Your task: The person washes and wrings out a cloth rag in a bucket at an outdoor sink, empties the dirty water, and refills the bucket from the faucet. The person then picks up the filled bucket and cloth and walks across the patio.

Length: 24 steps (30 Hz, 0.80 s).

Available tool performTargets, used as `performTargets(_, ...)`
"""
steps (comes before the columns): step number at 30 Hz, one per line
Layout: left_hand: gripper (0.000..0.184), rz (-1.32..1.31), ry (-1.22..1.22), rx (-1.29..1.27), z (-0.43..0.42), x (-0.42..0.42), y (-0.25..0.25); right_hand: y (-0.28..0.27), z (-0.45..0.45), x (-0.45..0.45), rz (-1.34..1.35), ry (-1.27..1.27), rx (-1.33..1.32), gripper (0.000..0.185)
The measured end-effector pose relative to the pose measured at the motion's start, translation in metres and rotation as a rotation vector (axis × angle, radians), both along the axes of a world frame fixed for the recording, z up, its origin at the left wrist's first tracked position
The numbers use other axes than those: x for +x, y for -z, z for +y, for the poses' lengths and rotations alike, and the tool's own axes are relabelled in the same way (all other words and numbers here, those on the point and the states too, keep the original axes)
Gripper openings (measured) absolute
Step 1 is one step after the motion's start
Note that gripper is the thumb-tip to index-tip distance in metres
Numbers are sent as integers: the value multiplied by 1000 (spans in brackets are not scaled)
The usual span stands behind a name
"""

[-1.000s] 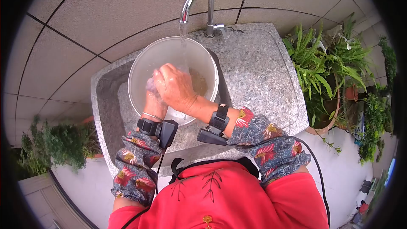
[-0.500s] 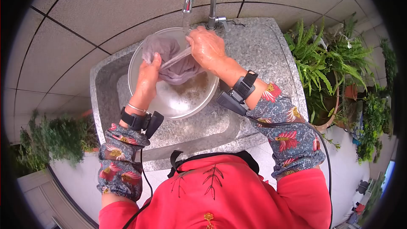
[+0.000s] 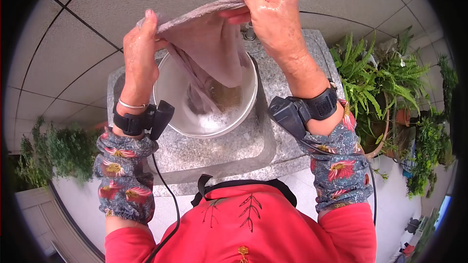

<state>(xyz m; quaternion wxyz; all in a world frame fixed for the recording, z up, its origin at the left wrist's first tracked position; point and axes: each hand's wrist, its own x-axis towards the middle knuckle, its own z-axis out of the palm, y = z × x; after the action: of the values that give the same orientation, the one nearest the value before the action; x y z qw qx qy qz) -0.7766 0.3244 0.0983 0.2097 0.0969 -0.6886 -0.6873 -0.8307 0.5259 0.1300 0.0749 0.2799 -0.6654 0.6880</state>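
Stone sink [image 3: 209, 153]: 1 bucket [image 3: 174, 100], 1 cloth [image 3: 207, 39] (mauve) in 2 grips [image 3: 139, 56] [image 3: 278, 22].

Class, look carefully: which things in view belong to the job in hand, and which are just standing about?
In the job:
thin mauve cloth, held up between the left hand and right hand
round whitish plastic-looking basin, below the cloth
grey speckled stone sink, under the basin

Just standing about:
green fern-like plant, right
bushy green plant, left
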Motion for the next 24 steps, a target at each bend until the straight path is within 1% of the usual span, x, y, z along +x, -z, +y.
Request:
performTargets(1,47,91,22,-23,0,2,-9,-7,-1,4,54,-2,-64,27)
performTargets(4,59,145,156,30,-9,5,-16,-9,2,7,53,-4,-77,24)
performTargets(5,73,-5,182,-40,-16,10,-6,9,3,3,39,5,44,25)
performTargets(6,76,-280,231,-103,-30,14,11,38,2,-3,131,90,255,26)
performTargets(7,80,-475,318,-264,-34,20,22,58,2,0,247,108,487,27)
performTargets(8,77,-673,384,-462,-36,22,38,89,2,0,217,26,706,24)
performTargets(9,65,-799,478,-692,-38,23,52,109,0,7,160,-68,1080,22)
performTargets(10,57,-766,506,-740,-36,23,61,119,-7,13,127,-148,1275,21)
performTargets(11,50,-734,533,-787,-33,23,68,144,-13,13,184,-258,1395,18)
performTargets(12,44,-701,555,-834,-32,25,75,157,-18,18,173,-274,1413,18)
performTargets(14,36,-546,689,-950,-27,25,94,168,-25,29,164,-299,1447,18)
performTargets(15,32,-464,750,-1003,-23,24,105,166,-28,31,101,-270,1436,20)
performTargets(17,32,-156,775,-947,-7,28,133,148,-28,36,-48,-254,1217,21)
performTargets(18,31,-118,787,-848,1,27,137,141,-26,36,-122,-242,1106,21)
performTargets(19,30,-80,801,-751,8,27,140,139,-24,33,-181,-300,1018,20)
performTargets(21,26,-232,831,-419,18,21,142,137,-14,26,-299,-404,837,20)
performTargets(24,18,-603,615,-494,-2,-4,117,138,15,21,21,-100,639,25)
